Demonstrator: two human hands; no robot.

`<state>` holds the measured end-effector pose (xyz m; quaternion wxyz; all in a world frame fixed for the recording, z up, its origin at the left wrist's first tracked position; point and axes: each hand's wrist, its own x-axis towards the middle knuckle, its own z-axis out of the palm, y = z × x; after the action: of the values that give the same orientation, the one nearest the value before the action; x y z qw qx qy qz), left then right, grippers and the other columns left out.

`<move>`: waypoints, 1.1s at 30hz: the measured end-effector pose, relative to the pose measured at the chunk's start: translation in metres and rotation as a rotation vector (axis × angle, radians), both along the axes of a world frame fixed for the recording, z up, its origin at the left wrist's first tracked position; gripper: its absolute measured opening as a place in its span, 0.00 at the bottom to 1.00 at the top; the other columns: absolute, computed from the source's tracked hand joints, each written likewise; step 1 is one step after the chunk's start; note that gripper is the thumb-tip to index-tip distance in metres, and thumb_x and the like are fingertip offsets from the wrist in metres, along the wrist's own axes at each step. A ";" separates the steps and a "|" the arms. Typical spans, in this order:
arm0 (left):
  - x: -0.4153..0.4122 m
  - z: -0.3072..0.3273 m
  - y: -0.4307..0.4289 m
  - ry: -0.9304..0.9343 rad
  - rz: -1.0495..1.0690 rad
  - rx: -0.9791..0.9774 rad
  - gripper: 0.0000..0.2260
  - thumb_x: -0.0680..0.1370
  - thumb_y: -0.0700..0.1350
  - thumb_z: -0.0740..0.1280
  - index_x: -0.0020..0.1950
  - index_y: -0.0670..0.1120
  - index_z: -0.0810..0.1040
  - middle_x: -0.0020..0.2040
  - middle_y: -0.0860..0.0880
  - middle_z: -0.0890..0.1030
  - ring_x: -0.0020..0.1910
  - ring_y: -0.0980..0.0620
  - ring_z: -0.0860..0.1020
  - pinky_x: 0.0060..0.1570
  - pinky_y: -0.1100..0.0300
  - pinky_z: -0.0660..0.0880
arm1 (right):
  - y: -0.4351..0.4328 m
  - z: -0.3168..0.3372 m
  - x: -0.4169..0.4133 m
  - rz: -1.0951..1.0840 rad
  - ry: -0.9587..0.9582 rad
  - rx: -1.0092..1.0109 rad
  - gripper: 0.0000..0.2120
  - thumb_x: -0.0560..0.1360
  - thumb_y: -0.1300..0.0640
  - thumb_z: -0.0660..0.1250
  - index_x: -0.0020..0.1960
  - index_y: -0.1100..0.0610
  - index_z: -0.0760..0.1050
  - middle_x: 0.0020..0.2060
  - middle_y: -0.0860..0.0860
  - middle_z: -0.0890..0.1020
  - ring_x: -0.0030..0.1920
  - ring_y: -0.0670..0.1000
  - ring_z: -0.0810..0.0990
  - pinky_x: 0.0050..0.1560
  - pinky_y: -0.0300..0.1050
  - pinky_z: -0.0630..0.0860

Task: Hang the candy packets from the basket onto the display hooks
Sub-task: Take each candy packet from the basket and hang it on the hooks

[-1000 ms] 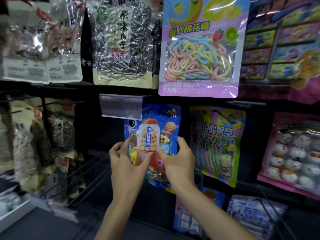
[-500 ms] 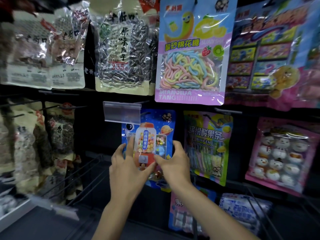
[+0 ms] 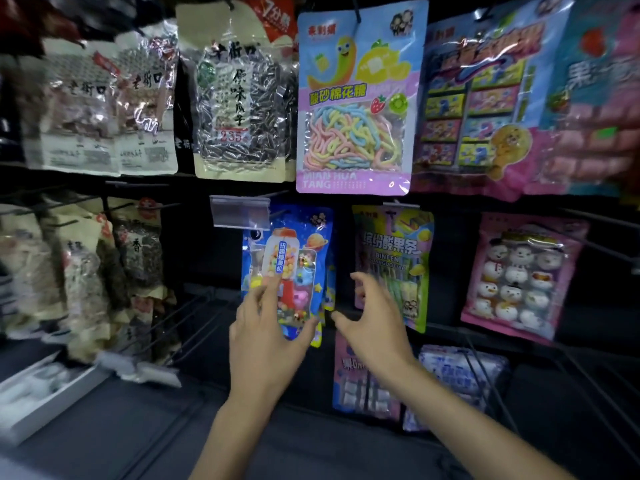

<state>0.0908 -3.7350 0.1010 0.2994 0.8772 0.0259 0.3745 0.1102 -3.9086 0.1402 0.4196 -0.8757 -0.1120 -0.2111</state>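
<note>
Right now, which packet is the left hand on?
The blue gumball packet under the clear label holder; the left hand touches its front. The yellow packet hangs beside it.

The candy packet point(image 3: 298, 265) is blue with a red gumball machine, the snowman packet point(image 3: 519, 275) pink and white.

Hands point(image 3: 266, 337) point(image 3: 375, 327) by hanging candy packet point(image 3: 294, 251)

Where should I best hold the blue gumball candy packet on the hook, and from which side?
Pinch the blue packet at its lower corners, from the front and below. It hangs flat, facing outward; the clear price holder covers its top left, so the bottom is probably freest.
</note>
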 end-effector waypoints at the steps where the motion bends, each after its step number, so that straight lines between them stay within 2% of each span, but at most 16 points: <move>1: -0.008 0.000 -0.005 0.002 -0.017 0.021 0.39 0.75 0.68 0.68 0.82 0.56 0.61 0.74 0.50 0.69 0.72 0.47 0.70 0.67 0.44 0.73 | -0.010 0.001 -0.010 0.010 -0.007 -0.050 0.32 0.78 0.49 0.74 0.78 0.46 0.65 0.69 0.45 0.72 0.67 0.46 0.73 0.56 0.37 0.68; 3: -0.024 0.002 -0.017 0.019 -0.047 0.095 0.37 0.75 0.68 0.67 0.81 0.56 0.63 0.74 0.49 0.69 0.73 0.46 0.70 0.68 0.44 0.72 | -0.031 0.001 -0.029 0.015 -0.034 -0.148 0.31 0.78 0.49 0.74 0.77 0.46 0.67 0.69 0.44 0.71 0.67 0.46 0.73 0.54 0.35 0.66; 5: -0.041 0.001 -0.030 0.033 -0.085 0.201 0.36 0.76 0.68 0.65 0.80 0.54 0.66 0.72 0.47 0.71 0.71 0.44 0.71 0.66 0.43 0.72 | -0.053 -0.001 -0.050 0.022 -0.039 -0.232 0.31 0.77 0.48 0.75 0.76 0.45 0.67 0.68 0.43 0.69 0.67 0.45 0.73 0.55 0.36 0.67; 9: -0.077 -0.009 -0.064 0.045 -0.214 0.344 0.34 0.77 0.66 0.65 0.79 0.52 0.68 0.71 0.47 0.73 0.69 0.45 0.73 0.64 0.44 0.73 | -0.100 -0.008 -0.099 0.069 -0.014 -0.316 0.34 0.76 0.48 0.76 0.78 0.47 0.67 0.71 0.44 0.68 0.68 0.46 0.73 0.65 0.41 0.72; 15: -0.135 -0.053 -0.117 0.069 -0.490 0.534 0.30 0.78 0.62 0.65 0.76 0.48 0.73 0.70 0.43 0.74 0.67 0.41 0.75 0.61 0.44 0.75 | -0.165 -0.035 -0.181 0.110 0.089 -0.444 0.37 0.76 0.43 0.74 0.80 0.44 0.62 0.73 0.43 0.66 0.69 0.46 0.71 0.68 0.45 0.73; 18: -0.160 -0.080 -0.136 0.186 -0.596 0.611 0.31 0.78 0.64 0.62 0.78 0.50 0.71 0.73 0.43 0.73 0.69 0.41 0.73 0.64 0.45 0.74 | -0.195 -0.063 -0.221 0.147 0.181 -0.480 0.37 0.77 0.44 0.74 0.81 0.43 0.61 0.73 0.40 0.63 0.71 0.43 0.69 0.69 0.41 0.70; 20: -0.175 -0.100 -0.144 0.241 -0.645 0.625 0.30 0.78 0.64 0.61 0.77 0.51 0.71 0.73 0.43 0.73 0.69 0.42 0.74 0.63 0.45 0.73 | -0.214 -0.086 -0.243 0.167 0.258 -0.539 0.36 0.78 0.42 0.72 0.81 0.40 0.59 0.75 0.38 0.60 0.72 0.41 0.67 0.68 0.38 0.68; 23: -0.190 -0.133 -0.151 0.352 -0.700 0.613 0.29 0.79 0.64 0.59 0.77 0.52 0.71 0.72 0.45 0.74 0.66 0.42 0.76 0.61 0.44 0.75 | -0.242 -0.126 -0.262 0.196 0.367 -0.589 0.36 0.78 0.41 0.71 0.81 0.41 0.59 0.75 0.41 0.61 0.72 0.44 0.69 0.69 0.41 0.70; 27: -0.193 -0.169 -0.158 0.464 -0.719 0.701 0.29 0.79 0.63 0.64 0.77 0.54 0.70 0.71 0.48 0.73 0.66 0.43 0.76 0.60 0.46 0.76 | -0.268 -0.174 -0.270 0.207 0.511 -0.620 0.36 0.79 0.42 0.70 0.82 0.45 0.60 0.74 0.43 0.63 0.73 0.47 0.68 0.73 0.41 0.68; 31: -0.194 -0.191 -0.166 0.554 -0.758 0.666 0.27 0.80 0.62 0.60 0.77 0.54 0.70 0.67 0.49 0.75 0.62 0.44 0.77 0.57 0.49 0.77 | -0.275 -0.206 -0.272 0.162 0.651 -0.930 0.35 0.80 0.41 0.66 0.83 0.46 0.56 0.76 0.51 0.64 0.74 0.56 0.68 0.71 0.51 0.67; 33: -0.196 -0.204 -0.170 0.636 -0.785 0.638 0.25 0.80 0.60 0.62 0.76 0.54 0.72 0.66 0.50 0.77 0.61 0.44 0.78 0.58 0.50 0.77 | -0.274 -0.217 -0.275 0.173 0.761 -1.017 0.35 0.80 0.41 0.65 0.82 0.47 0.57 0.77 0.54 0.63 0.74 0.59 0.67 0.73 0.53 0.65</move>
<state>-0.1052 -3.9051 -0.1033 0.1145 0.9368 -0.3258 -0.0558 -0.1645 -4.1826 -0.0765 -0.0223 -0.9668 -0.1117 0.2286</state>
